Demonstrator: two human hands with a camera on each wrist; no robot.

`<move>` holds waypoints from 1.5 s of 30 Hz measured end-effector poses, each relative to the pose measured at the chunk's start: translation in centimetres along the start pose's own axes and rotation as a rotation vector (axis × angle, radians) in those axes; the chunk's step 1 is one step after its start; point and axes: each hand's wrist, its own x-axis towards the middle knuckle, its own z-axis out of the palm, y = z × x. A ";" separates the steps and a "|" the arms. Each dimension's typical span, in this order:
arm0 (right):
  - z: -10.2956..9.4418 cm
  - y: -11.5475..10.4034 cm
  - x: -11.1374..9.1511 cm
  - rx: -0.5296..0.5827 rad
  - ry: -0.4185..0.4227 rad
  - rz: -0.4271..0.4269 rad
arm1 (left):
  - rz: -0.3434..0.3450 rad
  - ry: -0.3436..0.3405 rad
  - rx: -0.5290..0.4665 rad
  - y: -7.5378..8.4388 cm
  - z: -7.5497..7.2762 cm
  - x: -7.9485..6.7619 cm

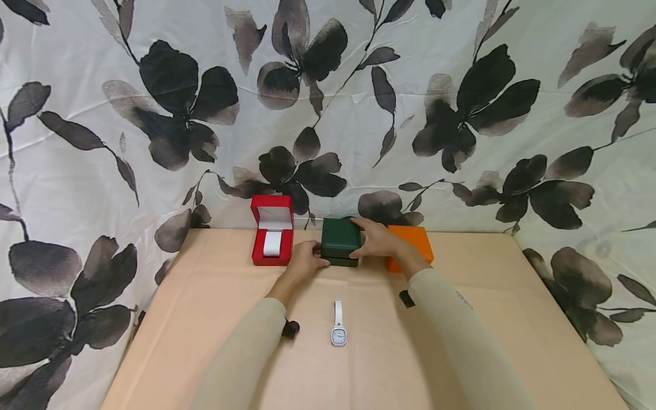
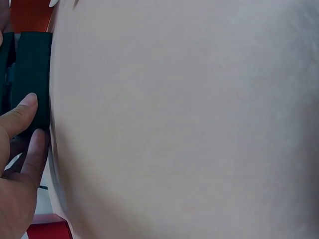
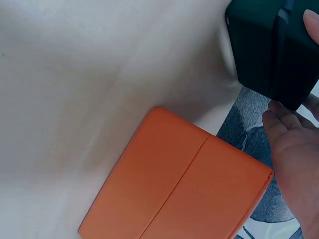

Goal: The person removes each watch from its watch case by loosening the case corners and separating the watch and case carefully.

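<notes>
Though illegible, dark marking [image 1: 465, 300] on right sleeve [image 1: 453, 322], left hand [image 1: 305, 259] and right hand [image 1: 380, 240] clamped on green box [image 1: 340, 236]

Clock ctr = the wristwatch [image 1: 339, 335], which lay flat on the tan tabletop [image 1: 369, 376], pale strap running twd 12, rounded-sq. dial at the 6 o'clock end. At approx. 11, near the tbl's back edge, sat a red watch box [image 1: 271, 261], lid up on its 12 o'clock side, w/ pale lid lining [image 1: 275, 216] & a white cushion [image 1: 273, 244] inside. Btwn 1 & 2 was an orange box [image 1: 419, 238], partly hidden; the rt wrist view had it at 6, w/ a seam line across its top. Floral fabric [image 1: 328, 131], white w/ blk/gray blooms & leaves, hung from 9 thru 12 to 3, lightly creased.
</notes>
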 end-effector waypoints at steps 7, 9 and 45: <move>-0.7 0.0 0.3 0.086 -0.035 0.033 | -0.002 0.006 0.035 -0.1 0.1 0.3; -1.0 0.1 0.3 0.124 -0.038 0.055 | -0.002 0.005 0.041 -0.1 0.1 0.4; -2.4 0.0 -0.1 0.299 -0.030 0.108 | -0.008 -0.002 0.122 0.8 0.5 -0.8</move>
